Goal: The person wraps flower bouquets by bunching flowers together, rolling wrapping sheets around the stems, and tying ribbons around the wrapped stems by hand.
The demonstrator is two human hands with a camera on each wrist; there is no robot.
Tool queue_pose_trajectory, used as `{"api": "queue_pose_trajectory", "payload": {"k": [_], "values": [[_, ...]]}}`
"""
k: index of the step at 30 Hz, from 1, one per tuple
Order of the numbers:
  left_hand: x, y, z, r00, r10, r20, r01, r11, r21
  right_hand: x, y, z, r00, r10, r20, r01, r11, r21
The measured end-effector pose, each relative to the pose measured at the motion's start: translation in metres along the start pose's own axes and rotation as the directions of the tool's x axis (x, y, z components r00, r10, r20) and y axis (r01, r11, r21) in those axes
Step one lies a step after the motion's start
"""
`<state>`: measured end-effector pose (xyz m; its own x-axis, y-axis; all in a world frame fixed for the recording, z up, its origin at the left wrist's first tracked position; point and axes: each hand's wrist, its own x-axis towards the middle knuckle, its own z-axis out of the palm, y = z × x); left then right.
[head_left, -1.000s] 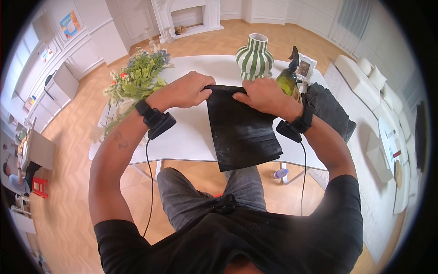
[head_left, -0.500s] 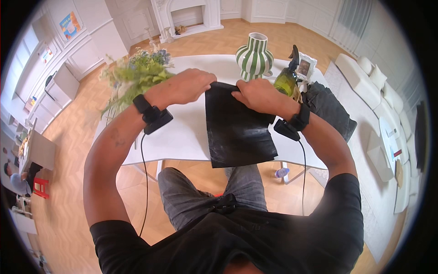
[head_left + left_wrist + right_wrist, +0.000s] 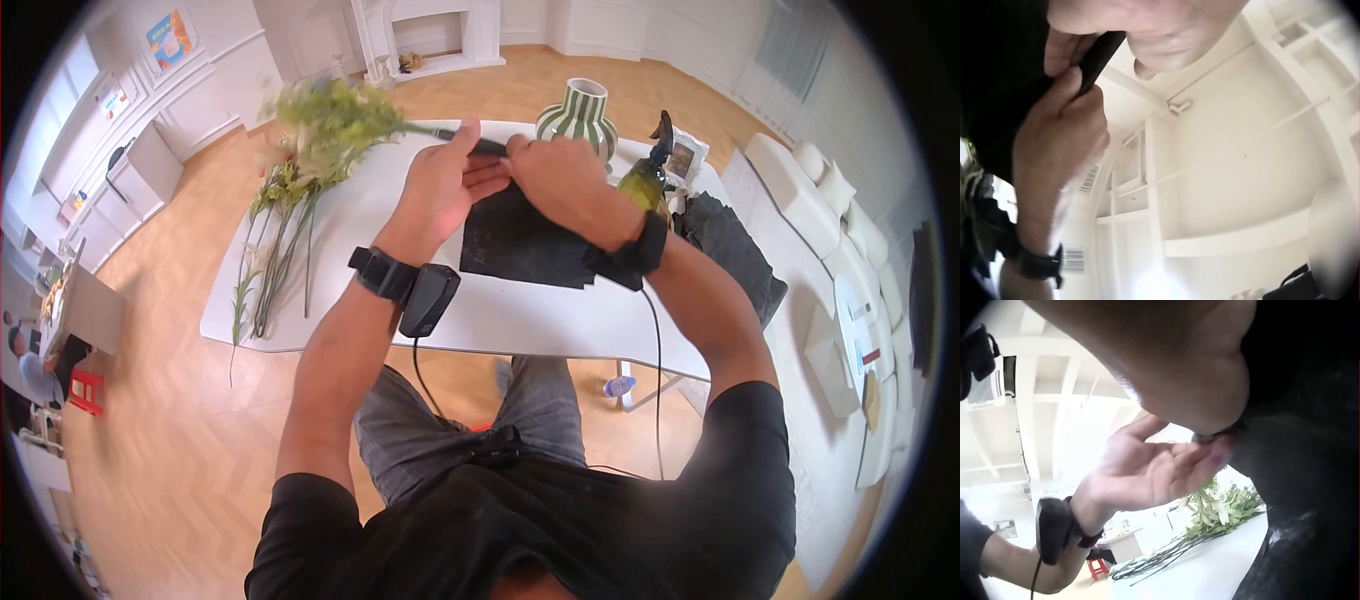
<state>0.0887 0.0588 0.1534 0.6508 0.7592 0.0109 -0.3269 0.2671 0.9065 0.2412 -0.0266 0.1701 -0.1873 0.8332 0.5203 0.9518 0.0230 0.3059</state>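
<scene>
In the head view my right hand (image 3: 565, 185) pinches the rolled upper edge of a black sheet (image 3: 525, 240), which hangs down over the table. A leafy flower bunch (image 3: 340, 120), blurred, points left from that roll, its stems running into the black material. My left hand (image 3: 445, 185) is palm up below the roll, thumb raised and fingers nearly straight, fingertips right at the sheet. The right wrist view also shows this left palm (image 3: 1154, 475). In the left wrist view the right hand (image 3: 1063, 128) holds the black edge, while the left hand (image 3: 1160, 28) is partly cut off above.
More flowers with long stems (image 3: 285, 230) lie at the table's (image 3: 400, 290) left. A green-striped vase (image 3: 580, 115), a green spray bottle (image 3: 645, 180), a picture frame (image 3: 685, 155) and a stack of black sheets (image 3: 730, 250) stand or lie on the right.
My left hand has moved from gripping the sheet's upper edge to palm up below the roll. The flower bunch has risen, and the black sheet hangs shorter, its lower edge higher.
</scene>
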Motion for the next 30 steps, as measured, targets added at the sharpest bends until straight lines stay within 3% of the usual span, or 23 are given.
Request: {"api": "queue_pose_trajectory", "payload": {"k": [2,6,14,17,19,20,22,23,24,25,26,27,28,29,30], "values": [[0.008,-0.011,-0.006,0.998,0.050,-0.035,-0.058,0.946,-0.320,-0.003,-0.008,0.004,0.999,-0.023,-0.024,0.021,0.998,-0.058],[0.009,-0.017,-0.024,0.984,0.066,-0.163,-0.140,0.859,-0.493,-0.014,-0.018,0.014,0.992,-0.065,-0.105,0.058,0.996,-0.068],[0.009,-0.034,-0.031,0.983,0.043,-0.177,-0.134,0.832,-0.538,-0.017,-0.032,0.027,0.996,-0.070,-0.047,0.069,0.997,-0.030],[0.005,-0.035,-0.037,0.964,0.147,-0.220,-0.240,0.836,-0.494,-0.025,-0.039,0.023,0.996,-0.060,-0.067,0.061,0.998,0.021],[-0.001,-0.030,-0.043,0.939,0.280,-0.200,-0.343,0.805,-0.485,-0.033,-0.039,0.015,0.923,-0.037,-0.382,0.128,0.968,0.216],[-0.004,-0.028,-0.049,0.938,0.280,-0.202,-0.344,0.805,-0.483,-0.041,-0.038,0.014,0.923,-0.037,-0.383,0.129,0.967,0.218],[-0.013,-0.024,-0.060,0.925,0.370,-0.091,-0.362,0.780,-0.510,-0.065,-0.029,0.011,0.830,0.396,-0.394,-0.110,0.808,0.579],[-0.015,-0.027,-0.068,0.925,0.369,-0.093,-0.363,0.781,-0.508,-0.077,-0.023,0.016,0.830,0.397,-0.393,-0.110,0.806,0.582],[-0.017,-0.034,-0.077,0.931,0.353,-0.094,-0.350,0.789,-0.506,-0.091,-0.017,0.028,0.752,0.650,-0.114,-0.240,0.430,0.870],[-0.019,-0.039,-0.083,0.938,0.334,-0.092,-0.333,0.797,-0.504,-0.104,-0.013,0.038,0.630,0.738,0.242,-0.306,-0.050,0.951],[-0.022,-0.041,-0.084,0.942,0.325,-0.087,-0.324,0.803,-0.501,-0.114,-0.011,0.047,0.621,0.744,0.247,-0.309,-0.057,0.949],[-0.025,-0.045,-0.085,0.949,0.308,-0.061,-0.295,0.810,-0.507,-0.125,-0.009,0.054,0.614,0.560,0.557,-0.302,-0.485,0.821],[-0.028,-0.050,-0.084,0.956,0.292,-0.036,-0.268,0.815,-0.514,-0.131,-0.010,0.056,0.612,0.258,0.748,-0.288,-0.808,0.514],[-0.030,-0.053,-0.084,0.958,0.283,-0.036,-0.260,0.816,-0.516,-0.132,-0.016,0.061,0.677,0.139,0.723,-0.272,-0.865,0.421],[-0.032,-0.056,-0.084,0.959,0.284,0.001,-0.244,0.826,-0.508,-0.133,-0.019,0.063,0.700,0.120,0.704,-0.184,-0.922,0.340]]}}
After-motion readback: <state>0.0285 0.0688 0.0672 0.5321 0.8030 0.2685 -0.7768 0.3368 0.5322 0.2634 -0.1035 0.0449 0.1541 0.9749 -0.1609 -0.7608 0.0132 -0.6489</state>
